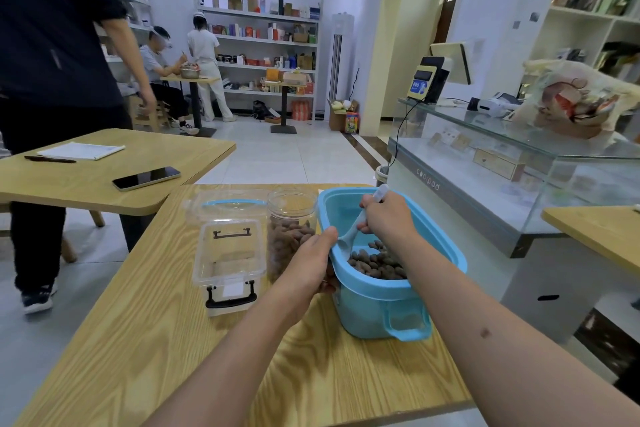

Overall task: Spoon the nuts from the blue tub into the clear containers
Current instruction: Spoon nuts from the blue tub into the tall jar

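Note:
A blue tub [408, 308] stands on the wooden table [180, 357], with brown nuts [379, 262] heaped in its near end. My right hand [388, 218] grips a pale blue spoon [349, 241] whose bowl dips into the tub at the edge of the nuts. My left hand [308, 263] holds the tub's left rim, thumb on top. Just left of the tub stands a round clear jar [291, 229], open and more than half full of nuts. Further left sits a rectangular clear box [227, 263] with black latches, holding no nuts, its blue-rimmed lid [235, 206] lying behind it.
A second wooden table [104, 180] at the left carries a phone [146, 178], papers and a pen. A person in dark clothes [52, 80] stands beside it. A glass display counter [502, 177] runs along the right. Two more people are at a far table by shelves.

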